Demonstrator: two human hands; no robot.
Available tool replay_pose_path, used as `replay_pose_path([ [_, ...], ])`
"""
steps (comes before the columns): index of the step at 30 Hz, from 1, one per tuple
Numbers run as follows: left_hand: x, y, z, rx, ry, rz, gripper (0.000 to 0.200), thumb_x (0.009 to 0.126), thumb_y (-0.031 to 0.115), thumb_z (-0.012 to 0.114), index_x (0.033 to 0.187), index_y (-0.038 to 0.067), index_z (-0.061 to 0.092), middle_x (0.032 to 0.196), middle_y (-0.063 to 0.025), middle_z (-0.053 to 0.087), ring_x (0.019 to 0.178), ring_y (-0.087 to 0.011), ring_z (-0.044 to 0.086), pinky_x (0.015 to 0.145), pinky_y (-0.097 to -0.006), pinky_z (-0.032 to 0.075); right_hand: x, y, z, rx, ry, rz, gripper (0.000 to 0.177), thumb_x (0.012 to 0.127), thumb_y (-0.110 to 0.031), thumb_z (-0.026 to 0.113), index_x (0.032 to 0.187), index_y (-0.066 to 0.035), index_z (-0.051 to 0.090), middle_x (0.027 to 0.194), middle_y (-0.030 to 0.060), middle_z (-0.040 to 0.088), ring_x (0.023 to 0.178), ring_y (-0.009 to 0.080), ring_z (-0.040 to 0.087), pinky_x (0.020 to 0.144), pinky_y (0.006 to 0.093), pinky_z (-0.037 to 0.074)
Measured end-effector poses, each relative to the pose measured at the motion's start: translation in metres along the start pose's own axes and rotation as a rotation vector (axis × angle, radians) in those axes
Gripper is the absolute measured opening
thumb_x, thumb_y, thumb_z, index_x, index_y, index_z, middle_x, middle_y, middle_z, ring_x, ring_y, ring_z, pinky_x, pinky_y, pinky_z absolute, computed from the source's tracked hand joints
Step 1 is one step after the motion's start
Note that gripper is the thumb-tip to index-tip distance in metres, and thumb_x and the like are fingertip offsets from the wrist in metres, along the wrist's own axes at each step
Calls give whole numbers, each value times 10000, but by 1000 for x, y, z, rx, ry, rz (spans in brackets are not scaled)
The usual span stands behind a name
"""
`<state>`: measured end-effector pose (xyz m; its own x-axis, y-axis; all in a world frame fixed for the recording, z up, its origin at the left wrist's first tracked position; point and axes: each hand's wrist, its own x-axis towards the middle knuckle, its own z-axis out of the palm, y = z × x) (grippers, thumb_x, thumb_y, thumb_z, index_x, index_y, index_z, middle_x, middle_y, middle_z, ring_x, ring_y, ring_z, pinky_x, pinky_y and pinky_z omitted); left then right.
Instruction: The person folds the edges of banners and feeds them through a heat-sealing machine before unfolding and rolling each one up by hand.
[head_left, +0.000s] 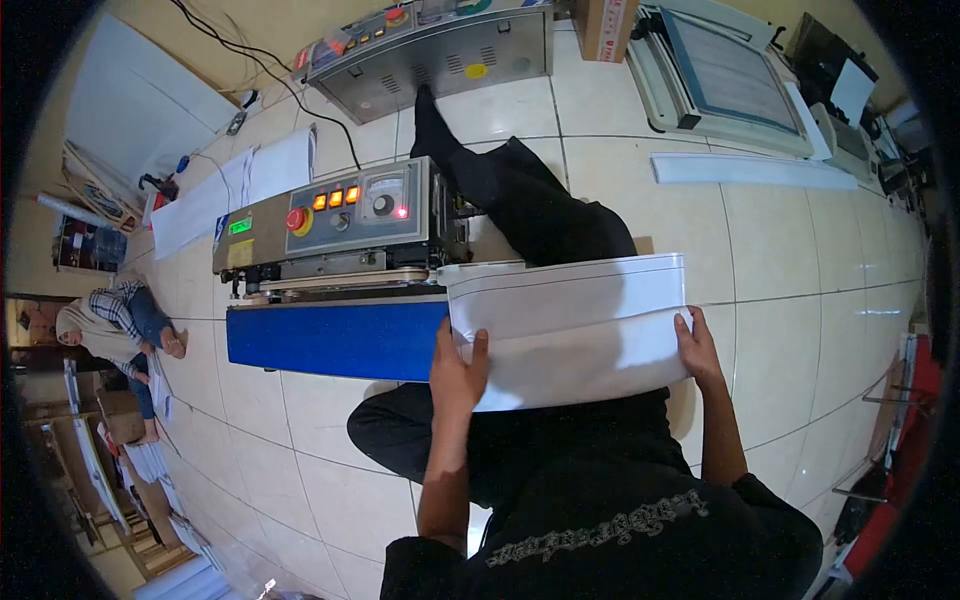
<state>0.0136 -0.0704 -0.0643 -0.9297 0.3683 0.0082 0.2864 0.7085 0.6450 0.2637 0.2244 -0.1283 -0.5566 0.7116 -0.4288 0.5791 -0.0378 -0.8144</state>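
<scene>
A wide white bag or folded sheet [570, 335] lies across my lap, held between both hands. My left hand [458, 370] grips its left edge, the thumb on top. At the right edge, my right hand [699, 345] pinches it with the thumb on top and the fingers partly hidden. The sheet's upper left corner reaches the right end of a sealing machine [340, 225], which has lit orange switches, a red knob and a green display. A blue conveyor belt [330, 340] runs along the machine's front, ending beside my left hand.
Another metal machine [430, 65] stands ahead near my foot. A cardboard box [603, 28] and a framed screen device [725, 75] are at the upper right. White sheets [235, 190] lie on the tiles. Another person [125, 330] sits at the far left.
</scene>
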Motion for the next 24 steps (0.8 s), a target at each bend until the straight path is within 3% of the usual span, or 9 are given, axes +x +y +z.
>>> replay_pose_path([
  [5, -2, -20, 29, 169, 127, -34, 344, 936, 263, 578, 1139, -14, 557, 860, -279, 654, 751, -454, 638, 615, -496, 496, 8, -8, -2, -294, 23, -3, 501, 998, -421, 408, 1201, 23, 524, 1028, 313, 636, 1006, 425, 625, 882, 442, 476],
  [7, 5, -13, 24, 64, 38, -272, 344, 953, 321, 567, 1023, -15, 590, 880, -296, 640, 760, -460, 627, 637, -454, 498, 13, 1, 1, -342, 69, -30, 536, 994, -442, 398, 1174, 46, 532, 1019, 315, 635, 1024, 454, 606, 883, 447, 472],
  [8, 4, -19, 25, 31, 86, -250, 258, 955, 264, 573, 964, 8, 599, 809, -218, 654, 691, -325, 649, 603, -360, 489, 15, 3, 0, -320, 28, 12, 544, 994, -439, 402, 1163, 62, 532, 1043, 308, 634, 1049, 438, 603, 898, 440, 465],
  [9, 6, -26, 25, 21, 89, -240, 258, 955, 264, 573, 964, 8, 599, 809, -218, 654, 691, -325, 649, 603, -360, 489, 16, -3, -1, -296, -11, 54, 553, 994, -436, 406, 1151, 78, 532, 1067, 301, 632, 1073, 421, 600, 913, 433, 457],
  [10, 7, -35, 23, -143, 80, -208, 220, 956, 234, 571, 961, 15, 597, 776, -150, 638, 673, -236, 614, 596, -317, 468, 22, 9, 1, -200, 20, -27, 505, 1001, -411, 419, 1120, 58, 565, 1041, 211, 659, 1013, 314, 621, 893, 390, 461],
  [11, 10, -45, 23, -308, 57, -181, 182, 957, 203, 568, 958, 23, 596, 743, -83, 621, 655, -147, 579, 588, -274, 447, 29, 21, -2, -201, 37, -14, 505, 1001, -411, 419, 1120, 58, 565, 1041, 211, 659, 1013, 314, 621, 893, 390, 461],
  [12, 15, -62, 26, -448, 60, -96, 132, 951, 157, 564, 941, 28, 595, 726, 16, 548, 664, -58, 472, 583, -223, 397, 38, 12, -4, 21, -26, -18, 451, 1004, -381, 434, 1113, 30, 582, 1011, 146, 653, 964, 242, 604, 863, 355, 462],
  [16, 34, -47, 20, -841, -51, -169, 200, 952, 224, 616, 901, 31, 598, 684, 65, 487, 575, -17, 383, 499, -199, 298, 66, -30, -1, 528, -37, 16, 266, 995, -269, 501, 1059, -47, 633, 850, -11, 613, 764, 80, 529, 716, 248, 442],
  [24, 39, -47, 36, -852, 65, -161, 160, 941, 164, 631, 838, 43, 628, 640, 92, 470, 560, 4, 351, 488, -188, 246, 86, 3, -9, 650, 99, 5, 129, 914, -113, 577, 995, -54, 659, 761, -14, 635, 629, 59, 527, 541, 206, 399],
])
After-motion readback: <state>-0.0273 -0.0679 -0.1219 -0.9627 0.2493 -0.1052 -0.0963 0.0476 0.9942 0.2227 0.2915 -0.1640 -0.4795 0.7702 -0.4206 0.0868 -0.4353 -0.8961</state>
